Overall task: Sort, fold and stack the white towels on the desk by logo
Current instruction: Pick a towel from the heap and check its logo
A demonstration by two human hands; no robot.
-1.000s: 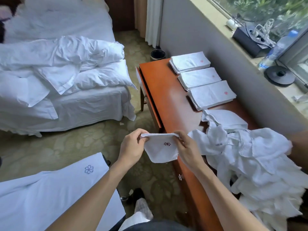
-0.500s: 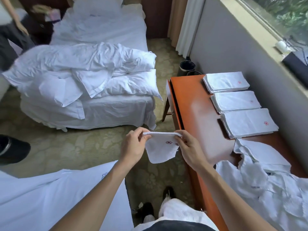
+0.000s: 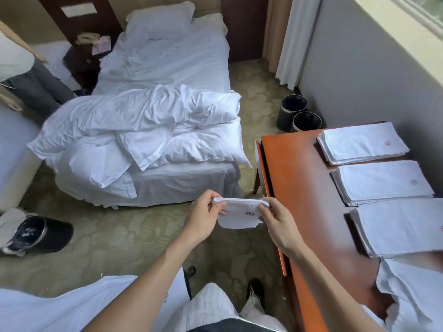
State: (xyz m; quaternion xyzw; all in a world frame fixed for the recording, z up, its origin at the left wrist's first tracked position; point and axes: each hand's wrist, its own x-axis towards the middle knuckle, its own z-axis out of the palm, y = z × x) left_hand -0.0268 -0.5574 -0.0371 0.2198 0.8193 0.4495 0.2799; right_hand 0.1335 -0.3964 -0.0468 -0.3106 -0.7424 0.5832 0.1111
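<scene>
Nearest: loose pile of white towels (image 3: 412, 291) heaped on the near end of the desk (image 3: 299, 188), unfolded, running out of frame. Big white cloth (image 3: 72, 307) spread low on the other side; couldn't tell what carried it. Next out, both hands were up in the air just off the desk's room-side long edge, over the carpet (image 3: 119, 236). Left hand (image 3: 203, 219) pinched the left end of a small folded towel (image 3: 239, 215), thumb on top, fingers curled under. Right hand (image 3: 279, 226) pinched the right end the same way, sitting roughly above the desk edge. Towel was stretched level between them along its top fold, lower part hanging, red logo facing up near its middle. It touched nothing but the hands. Further along the desk, three folded stacks lined the wall-side long edge, close together but apart: near stack (image 3: 398, 226), middle stack (image 3: 381, 180), far stack (image 3: 359, 142) at the far wall-side corner. Far stack showed a red logo; middle mark too faint to call; near one clipped by the frame. Beyond the desk's far end, two black bins (image 3: 293, 109) stood touching on the carpet by the curtain (image 3: 290, 39). Across the room: bed (image 3: 167, 56) with a rumpled duvet (image 3: 143, 111) at its foot, a tipped bin (image 3: 45, 232) on the floor, and a second person (image 3: 24, 75) at the far side.
</scene>
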